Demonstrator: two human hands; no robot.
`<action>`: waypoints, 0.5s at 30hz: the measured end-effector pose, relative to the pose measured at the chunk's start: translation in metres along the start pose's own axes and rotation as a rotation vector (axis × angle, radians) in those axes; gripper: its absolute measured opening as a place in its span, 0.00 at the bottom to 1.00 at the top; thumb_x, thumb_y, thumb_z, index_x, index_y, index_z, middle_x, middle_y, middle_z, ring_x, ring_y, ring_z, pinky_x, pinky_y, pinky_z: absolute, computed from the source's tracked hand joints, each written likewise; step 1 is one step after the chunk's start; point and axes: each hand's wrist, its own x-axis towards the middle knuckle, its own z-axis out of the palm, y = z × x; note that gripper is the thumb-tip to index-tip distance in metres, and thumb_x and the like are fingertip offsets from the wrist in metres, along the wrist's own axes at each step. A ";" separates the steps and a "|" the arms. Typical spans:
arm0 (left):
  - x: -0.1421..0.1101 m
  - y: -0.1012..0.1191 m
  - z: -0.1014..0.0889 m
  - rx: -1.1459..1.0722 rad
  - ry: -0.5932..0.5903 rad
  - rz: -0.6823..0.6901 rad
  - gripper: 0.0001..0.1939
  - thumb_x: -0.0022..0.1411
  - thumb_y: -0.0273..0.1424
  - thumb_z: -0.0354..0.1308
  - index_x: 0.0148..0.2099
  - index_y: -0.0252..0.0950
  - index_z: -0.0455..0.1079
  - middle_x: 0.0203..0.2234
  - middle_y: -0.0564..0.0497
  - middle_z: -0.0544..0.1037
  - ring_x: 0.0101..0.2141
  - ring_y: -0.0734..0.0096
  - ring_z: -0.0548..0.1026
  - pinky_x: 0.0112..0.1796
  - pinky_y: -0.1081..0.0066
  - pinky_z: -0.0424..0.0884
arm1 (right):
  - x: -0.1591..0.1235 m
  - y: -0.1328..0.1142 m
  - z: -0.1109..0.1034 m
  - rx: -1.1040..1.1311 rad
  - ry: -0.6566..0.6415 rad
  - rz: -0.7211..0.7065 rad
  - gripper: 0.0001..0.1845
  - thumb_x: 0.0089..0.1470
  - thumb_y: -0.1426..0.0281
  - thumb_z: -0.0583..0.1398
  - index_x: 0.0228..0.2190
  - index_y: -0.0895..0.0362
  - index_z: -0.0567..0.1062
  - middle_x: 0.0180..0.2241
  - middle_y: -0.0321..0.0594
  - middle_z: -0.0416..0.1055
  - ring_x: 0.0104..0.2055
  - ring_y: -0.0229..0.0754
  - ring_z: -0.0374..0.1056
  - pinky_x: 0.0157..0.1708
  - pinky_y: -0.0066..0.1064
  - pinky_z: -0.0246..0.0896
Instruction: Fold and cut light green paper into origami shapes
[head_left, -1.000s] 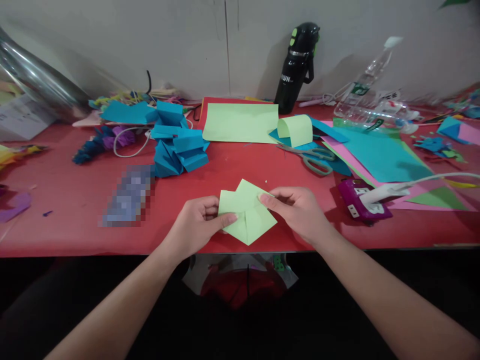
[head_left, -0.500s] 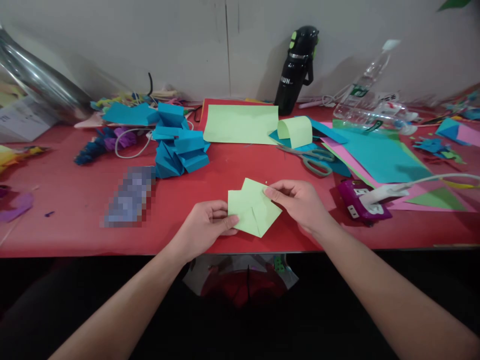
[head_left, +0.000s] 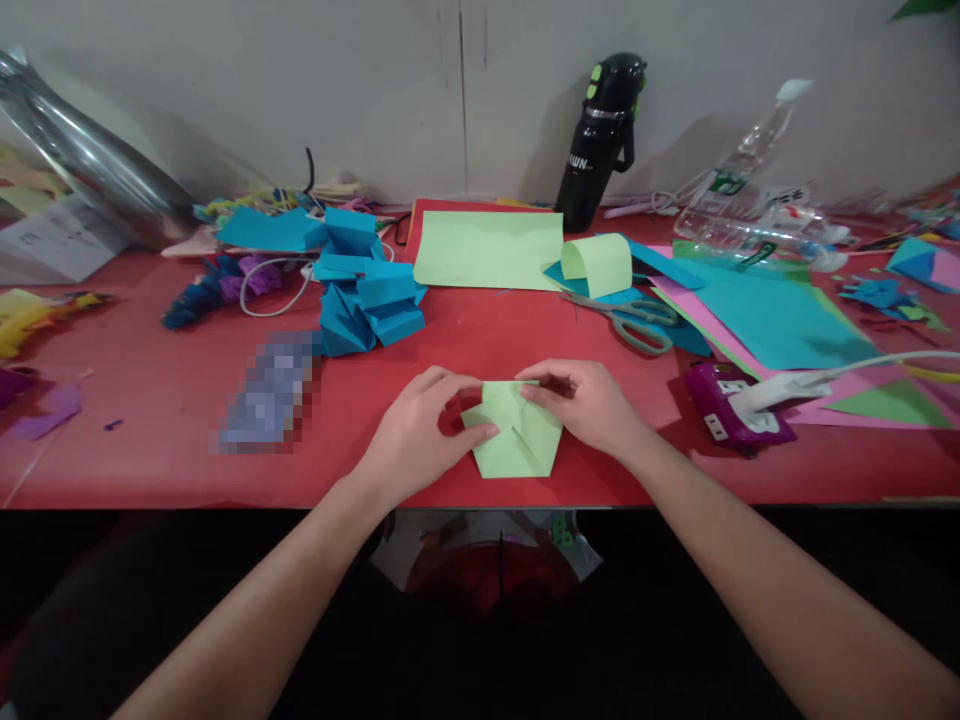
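A light green folded paper (head_left: 517,450), roughly five-sided with crease lines meeting near its middle, is at the front of the red table. My left hand (head_left: 416,425) grips its left side, thumb on the face and fingertips at the upper left edge. My right hand (head_left: 592,405) pinches the upper right edge between thumb and fingers; some fingertips are hidden behind the paper. Beyond my hands lies a flat light green sheet (head_left: 491,250), with a curled light green strip (head_left: 598,265) to its right. Scissors (head_left: 637,322) rest just in front of that strip.
Folded blue paper pieces (head_left: 367,305) and a pixelated flat object (head_left: 271,390) are at left. A purple power adapter (head_left: 735,405) with a white plug is at right, beside stacked coloured sheets (head_left: 772,310). A black bottle (head_left: 600,145) and clear plastic bottles (head_left: 757,235) stand or lie behind.
The green paper has turned, so a straight edge now faces me. My left hand has shifted up along its left side, fingers now at the top; my right hand still pinches the upper right.
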 end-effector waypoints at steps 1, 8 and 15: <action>0.003 -0.001 0.002 -0.005 -0.008 -0.002 0.20 0.59 0.39 0.67 0.52 0.40 0.73 0.42 0.50 0.75 0.44 0.61 0.74 0.43 0.62 0.72 | 0.000 0.000 0.001 -0.011 0.009 0.000 0.10 0.57 0.63 0.65 0.38 0.54 0.81 0.33 0.39 0.80 0.33 0.41 0.73 0.33 0.34 0.67; 0.011 -0.008 0.010 -0.130 -0.019 -0.001 0.22 0.57 0.33 0.69 0.53 0.42 0.70 0.42 0.52 0.72 0.39 0.69 0.75 0.41 0.67 0.72 | 0.000 0.002 0.004 -0.031 0.041 -0.027 0.08 0.58 0.65 0.64 0.39 0.54 0.81 0.34 0.39 0.80 0.33 0.42 0.73 0.33 0.33 0.66; 0.012 -0.006 0.011 -0.191 0.027 -0.028 0.11 0.59 0.29 0.66 0.43 0.39 0.68 0.33 0.55 0.74 0.30 0.74 0.71 0.31 0.72 0.68 | -0.001 0.002 0.009 -0.031 0.064 -0.089 0.08 0.59 0.65 0.64 0.39 0.53 0.81 0.36 0.39 0.79 0.33 0.41 0.72 0.33 0.33 0.66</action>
